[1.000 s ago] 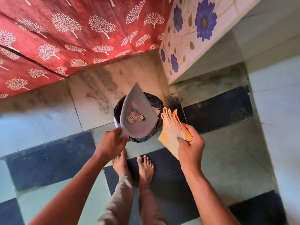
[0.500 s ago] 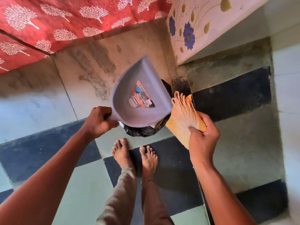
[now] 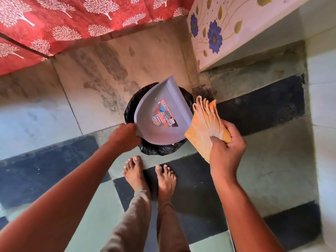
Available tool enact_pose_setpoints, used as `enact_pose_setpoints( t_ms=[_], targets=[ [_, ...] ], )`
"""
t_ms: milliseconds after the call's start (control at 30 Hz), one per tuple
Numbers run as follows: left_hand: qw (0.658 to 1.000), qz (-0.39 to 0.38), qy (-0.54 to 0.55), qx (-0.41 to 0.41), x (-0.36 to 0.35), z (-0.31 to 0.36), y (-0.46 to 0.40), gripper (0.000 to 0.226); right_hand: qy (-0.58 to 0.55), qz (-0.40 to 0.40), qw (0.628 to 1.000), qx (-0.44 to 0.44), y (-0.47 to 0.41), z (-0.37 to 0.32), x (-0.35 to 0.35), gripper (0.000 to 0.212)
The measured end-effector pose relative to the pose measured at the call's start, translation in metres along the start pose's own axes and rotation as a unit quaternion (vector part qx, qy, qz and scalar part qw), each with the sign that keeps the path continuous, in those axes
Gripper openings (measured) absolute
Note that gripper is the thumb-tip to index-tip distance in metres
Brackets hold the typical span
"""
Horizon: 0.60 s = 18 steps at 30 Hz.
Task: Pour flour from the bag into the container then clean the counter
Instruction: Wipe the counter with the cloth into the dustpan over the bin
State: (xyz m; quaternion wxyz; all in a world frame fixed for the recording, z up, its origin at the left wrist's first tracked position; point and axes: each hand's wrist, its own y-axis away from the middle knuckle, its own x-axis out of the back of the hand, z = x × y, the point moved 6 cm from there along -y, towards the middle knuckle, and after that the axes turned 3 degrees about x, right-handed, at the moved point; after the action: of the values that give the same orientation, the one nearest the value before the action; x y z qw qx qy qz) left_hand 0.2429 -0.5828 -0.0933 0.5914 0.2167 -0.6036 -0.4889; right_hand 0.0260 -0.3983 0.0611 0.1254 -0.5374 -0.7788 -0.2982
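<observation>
Dustpan: grey moulded plastic, D-shaped pan with a ribbed edge, held over the bin and covering most of its mouth.
Dustpan axis: long axis runs from the gripped handle end at lower left of the bin up toward the far rim; the pointed corner aims away from the person, toward the stained wall, and the broad face tilts up at the camera.
Label: 1 printed sticker, red-edged, on the pan's face; its text is too small to read.
Left hand: closed around the dustpan's handle at the near-left rim of the bin; the handle itself is hidden inside the fist.
Right hand: fingers curled tight on a bunched orange cloth, just right of the bin.
Cloth: woven, waffle-like texture, gathered into fan-shaped folds that stand up past the pan's right edge; it may be touching that edge, though the angle leaves this unclear.
Bin: round, lined with a crinkled glossy black bag that spills over the near rim.
Feet: 2 bare feet just on the near side of the bin, on a chequered floor of dark and pale green tiles.
Curtain: red fabric with white tree print, beyond the bin to the upper left.
Tile panel: glossy, blue flowers, beyond the bin to the upper right.
</observation>
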Motion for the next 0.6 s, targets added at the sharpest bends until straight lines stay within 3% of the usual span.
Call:
enact_pose_setpoints(
  t_ms=[233,600],
  targets=[
    [0.994,0.025,-0.1,0.03,-0.013,0.016,0.017,0.039,-0.027,0.008,1.0,-0.002,0.007,-0.001,-0.004,0.056],
    [0.99,0.136,0.019,0.026,0.011,0.021,0.066,0.041,-0.035,-0.043,0.998,0.035,0.033,-0.015,0.018,0.053]
  ],
)
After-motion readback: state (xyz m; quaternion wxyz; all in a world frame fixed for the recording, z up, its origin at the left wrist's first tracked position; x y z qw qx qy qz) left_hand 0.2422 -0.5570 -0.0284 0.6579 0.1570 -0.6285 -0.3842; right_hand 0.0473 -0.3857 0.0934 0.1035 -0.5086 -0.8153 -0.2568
